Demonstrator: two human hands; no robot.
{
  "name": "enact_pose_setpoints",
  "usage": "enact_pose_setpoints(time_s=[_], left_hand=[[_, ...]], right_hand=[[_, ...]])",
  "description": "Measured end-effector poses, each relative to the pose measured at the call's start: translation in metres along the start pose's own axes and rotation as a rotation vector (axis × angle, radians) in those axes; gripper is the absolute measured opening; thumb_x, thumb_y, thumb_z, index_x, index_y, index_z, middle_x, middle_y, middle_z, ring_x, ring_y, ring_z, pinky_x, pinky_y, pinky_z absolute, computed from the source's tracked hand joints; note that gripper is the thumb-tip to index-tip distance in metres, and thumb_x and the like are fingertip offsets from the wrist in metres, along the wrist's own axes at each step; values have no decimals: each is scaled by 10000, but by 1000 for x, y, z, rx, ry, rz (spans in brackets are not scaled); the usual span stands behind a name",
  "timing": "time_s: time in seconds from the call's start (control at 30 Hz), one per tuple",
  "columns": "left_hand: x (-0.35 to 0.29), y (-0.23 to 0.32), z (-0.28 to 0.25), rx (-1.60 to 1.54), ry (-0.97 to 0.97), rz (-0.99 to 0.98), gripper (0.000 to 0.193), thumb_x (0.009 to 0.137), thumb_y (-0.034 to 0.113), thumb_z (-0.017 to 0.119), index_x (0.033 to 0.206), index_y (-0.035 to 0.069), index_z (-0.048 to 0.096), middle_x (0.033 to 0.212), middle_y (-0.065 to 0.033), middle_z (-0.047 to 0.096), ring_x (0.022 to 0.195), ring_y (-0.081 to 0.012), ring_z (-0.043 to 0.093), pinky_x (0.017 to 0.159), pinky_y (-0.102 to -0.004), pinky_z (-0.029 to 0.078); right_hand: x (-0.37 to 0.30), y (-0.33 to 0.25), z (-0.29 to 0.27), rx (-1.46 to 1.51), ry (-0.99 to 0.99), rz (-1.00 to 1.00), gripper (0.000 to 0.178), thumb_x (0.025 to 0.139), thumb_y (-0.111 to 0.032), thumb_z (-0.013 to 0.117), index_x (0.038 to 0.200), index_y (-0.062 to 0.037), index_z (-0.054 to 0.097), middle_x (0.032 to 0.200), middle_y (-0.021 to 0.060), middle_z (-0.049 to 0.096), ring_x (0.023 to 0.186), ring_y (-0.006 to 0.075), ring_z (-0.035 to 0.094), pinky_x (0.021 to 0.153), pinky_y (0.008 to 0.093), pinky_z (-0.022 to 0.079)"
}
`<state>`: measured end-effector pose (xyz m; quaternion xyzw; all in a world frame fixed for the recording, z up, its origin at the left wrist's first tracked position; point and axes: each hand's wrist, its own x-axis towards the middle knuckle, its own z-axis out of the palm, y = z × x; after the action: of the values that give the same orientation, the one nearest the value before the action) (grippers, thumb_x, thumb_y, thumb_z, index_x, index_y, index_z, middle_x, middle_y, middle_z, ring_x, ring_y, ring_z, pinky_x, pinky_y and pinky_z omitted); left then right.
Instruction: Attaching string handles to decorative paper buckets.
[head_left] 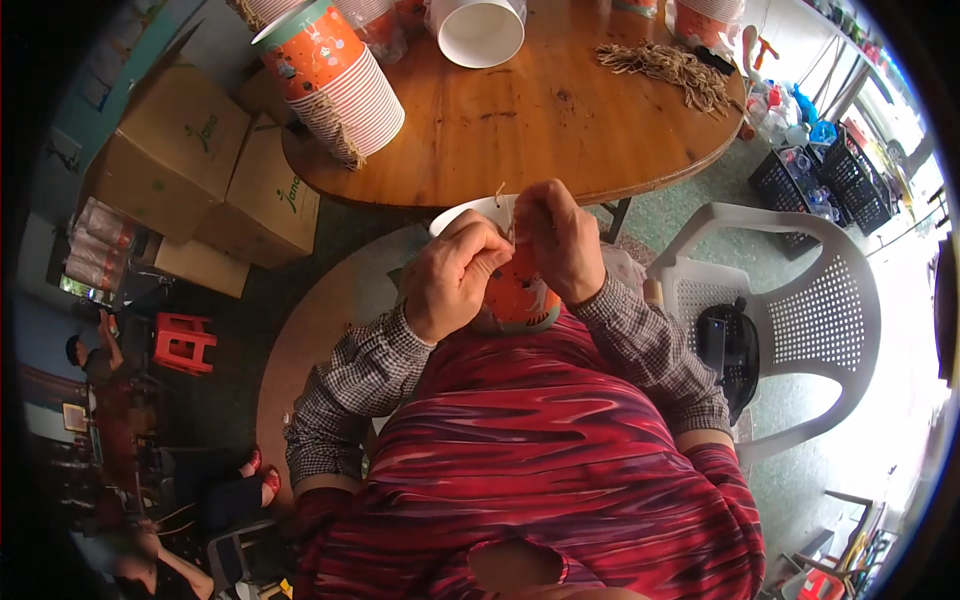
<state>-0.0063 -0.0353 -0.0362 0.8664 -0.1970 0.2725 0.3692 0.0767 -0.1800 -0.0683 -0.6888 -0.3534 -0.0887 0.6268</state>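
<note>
An orange paper bucket (515, 292) with printed figures, a green band and a white inside lies tilted in my lap, just below the table's front edge. My left hand (455, 278) is closed in a pinch at the bucket's rim, on a thin beige cord (513, 232). Close beside it, my right hand (562, 245) is closed too, its curled fingers at the same cord. Part of the cord stands up above the rim between the hands. My fingers hide much of the cord and the rim.
On the wooden table (500, 130) are a leaning stack of orange buckets (345, 95), a white-mouthed bucket (481, 35) and a bundle of beige cords (670, 72). A grey plastic chair (820, 320) holding a black bag stands right. Cardboard boxes (180, 140) and a red stool (184, 342) are left; people sit lower left.
</note>
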Motion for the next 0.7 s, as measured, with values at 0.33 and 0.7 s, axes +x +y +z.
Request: enact_pose_setpoints(time_s=[0.33,0.7], left_hand=[[-11,-18,-18,-344,23,-334,131,916,107,585,856,-5,554,794,-36,587,762,-95,563,690,-230,459],[18,-3,-5,-243,48,-256,177,799,96,709,924,-15,651,828,-87,629,801,-175,640,728,-280,503]], right_hand=[[1,-2,2,355,-119,121,41,964,-64,439,929,-45,453,757,8,515,669,82,505,609,216,429],[1,-21,-2,38,-41,21,56,910,-54,523,959,-33,507,772,110,608,707,187,619,645,295,483]])
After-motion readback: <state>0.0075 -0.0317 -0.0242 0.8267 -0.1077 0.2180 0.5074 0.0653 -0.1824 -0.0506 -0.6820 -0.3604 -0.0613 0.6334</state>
